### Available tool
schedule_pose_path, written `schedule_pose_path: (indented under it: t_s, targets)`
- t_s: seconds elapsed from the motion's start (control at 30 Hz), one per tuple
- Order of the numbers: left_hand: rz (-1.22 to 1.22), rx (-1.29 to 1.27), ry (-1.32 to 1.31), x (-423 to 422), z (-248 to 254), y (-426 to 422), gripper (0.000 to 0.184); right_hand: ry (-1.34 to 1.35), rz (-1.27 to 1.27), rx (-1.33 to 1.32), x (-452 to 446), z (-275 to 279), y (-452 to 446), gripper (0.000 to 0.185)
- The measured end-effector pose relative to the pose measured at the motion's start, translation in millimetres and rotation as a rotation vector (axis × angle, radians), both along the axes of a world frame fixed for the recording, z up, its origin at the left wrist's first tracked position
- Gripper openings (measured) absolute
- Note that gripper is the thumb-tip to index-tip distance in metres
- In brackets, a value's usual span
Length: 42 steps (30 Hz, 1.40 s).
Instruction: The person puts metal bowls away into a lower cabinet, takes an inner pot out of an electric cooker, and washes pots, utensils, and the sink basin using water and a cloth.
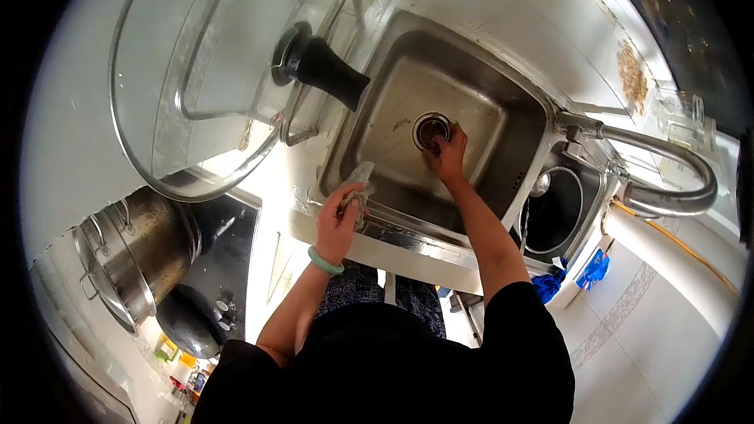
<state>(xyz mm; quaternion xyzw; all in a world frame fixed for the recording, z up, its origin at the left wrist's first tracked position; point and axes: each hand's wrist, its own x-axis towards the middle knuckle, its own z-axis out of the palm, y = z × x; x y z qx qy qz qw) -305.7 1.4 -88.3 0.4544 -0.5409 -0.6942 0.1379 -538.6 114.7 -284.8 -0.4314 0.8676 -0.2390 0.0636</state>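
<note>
My left hand (336,229), with a pale green bangle at the wrist, is closed around a crumpled greyish dishcloth (361,176) over the front left rim of the steel sink (488,106). My right hand (448,155) reaches down into the basin. Its fingers are bent and pinched at the dark round drain strainer (430,127) in the sink floor. The fingertips are partly hidden inside the drain ring. The basin floor looks wet.
A glass lid (126,102) with a black knob (326,67) stands left of the sink. At right are a curved faucet (683,149) and a smaller basin holding a dark bowl (554,208). A large pot (161,228) and a black wok (188,322) sit lower left.
</note>
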Motion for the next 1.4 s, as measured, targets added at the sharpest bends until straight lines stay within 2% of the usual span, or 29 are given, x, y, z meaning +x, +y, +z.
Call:
schedule_pose_path:
  t_s: [0.13,0.2,0.27,0.33,0.37,0.43,0.5,0.53,0.6,0.67,0.7,0.73,0.8,0.83,0.9,0.93,1.0,1.03,1.1,1.17,1.2,1.23,1.27,1.33,1.37,1.4]
  targets:
    - [-0.046,-0.03,0.014,2,-11,-2,0.028,-0.122,-0.094,-0.037,4,1,1,0.029]
    - [-0.077,-0.028,0.02,2,-15,-3,0.028,-0.296,-0.115,-0.046,2,-9,4,0.03]
    - [-0.116,-0.021,0.027,4,-21,-2,0.028,-0.276,-0.103,-0.004,2,-16,9,0.028]
    - [-0.231,-0.145,-0.035,6,-25,-3,0.027,-0.253,-0.105,0.038,1,-13,11,0.027]
    - [-0.264,-0.145,-0.026,6,-23,-5,0.027,-0.336,-0.134,-0.006,0,-11,11,0.028]
    - [-0.308,-0.172,-0.116,3,-16,-6,0.026,-0.41,-0.202,-0.065,7,18,11,0.03]
    - [-0.333,-0.179,-0.107,1,-18,-6,0.025,-0.214,-0.172,-0.204,12,84,4,0.044]
    - [-0.322,-0.18,-0.111,3,-21,-6,0.024,-0.2,-0.218,-0.212,14,93,6,0.044]
    - [-0.422,-0.208,-0.123,15,-44,-8,0.021,-0.339,-0.313,-0.233,16,104,15,0.056]
    - [-0.28,-0.164,0.03,14,-58,-9,0.022,-0.332,-0.39,-0.31,22,104,23,0.056]
    - [-0.35,-0.199,-0.041,16,-57,-14,0.021,-0.341,-0.412,-0.376,22,104,25,0.056]
    - [-0.31,-0.105,0.01,13,-45,-9,0.021,-0.32,-0.484,-0.379,28,111,39,0.056]
    - [-0.341,-0.142,0.005,10,-40,-7,0.02,-0.2,-0.441,-0.44,38,123,45,0.071]
    - [-0.376,-0.145,0.006,11,-39,-5,0.02,-0.194,-0.476,-0.447,43,130,52,0.071]
    - [-0.269,-0.099,-0.024,10,-37,4,0.02,-0.316,-0.442,-0.621,52,145,74,0.073]
    - [-0.219,-0.107,-0.036,7,-30,12,0.018,-0.305,-0.478,-0.626,59,152,87,0.073]
    - [-0.225,-0.125,-0.02,11,-40,9,0.019,-0.361,-0.441,-0.778,75,165,117,0.074]
    - [-0.258,-0.135,-0.02,11,-40,9,0.02,-0.278,-0.455,-0.775,86,173,136,0.077]
    - [-0.264,-0.177,-0.046,15,-46,4,0.021,-0.297,-0.521,-0.756,113,192,179,0.076]
    - [-0.281,-0.319,-0.012,15,-58,-2,0.022,-0.299,-0.6,-0.76,143,189,225,0.076]
    - [-0.259,-0.233,-0.102,10,-36,15,0.021,-0.243,-0.632,-0.787,158,183,247,0.076]
    - [-0.287,-0.262,-0.088,13,-43,13,0.022,-0.189,-0.658,-0.812,171,175,270,0.077]
    - [-0.313,-0.29,-0.071,16,-52,3,0.022,-0.039,-0.673,-0.869,181,163,291,0.08]
    - [-0.317,-0.358,-0.107,17,-59,-6,0.025,0.096,-0.745,-0.96,203,138,331,0.073]
    - [-0.312,-0.367,-0.091,12,-52,8,0.027,0.109,-0.77,-0.963,214,115,354,0.07]
    - [-0.42,-0.414,-0.105,20,-63,-17,0.028,0.152,-0.831,-0.907,223,94,372,0.071]
